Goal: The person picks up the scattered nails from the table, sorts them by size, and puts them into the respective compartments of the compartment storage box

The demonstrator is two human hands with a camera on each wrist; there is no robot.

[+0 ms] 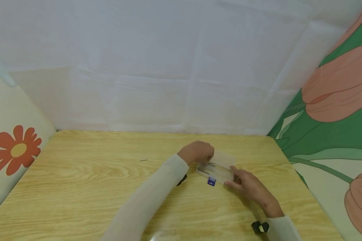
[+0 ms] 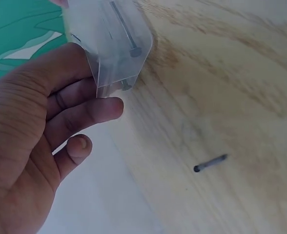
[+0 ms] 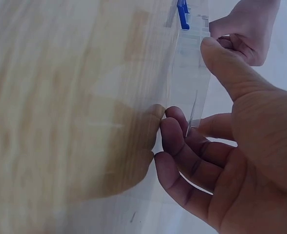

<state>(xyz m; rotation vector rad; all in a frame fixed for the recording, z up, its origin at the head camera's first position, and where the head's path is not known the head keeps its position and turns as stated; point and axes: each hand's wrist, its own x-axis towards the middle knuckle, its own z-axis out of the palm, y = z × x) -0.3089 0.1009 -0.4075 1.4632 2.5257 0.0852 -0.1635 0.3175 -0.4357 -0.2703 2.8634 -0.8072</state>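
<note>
While the clear plastic case, its blue latch undone, lies toward the table's far right corner, we pinch it at both ends with left hand and right hand, one dark pin lying loose nearby.

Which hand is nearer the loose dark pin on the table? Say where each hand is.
Left. The left hand at the clear plastic case is closer to the pin; the right hand holds the case's far end.
</note>
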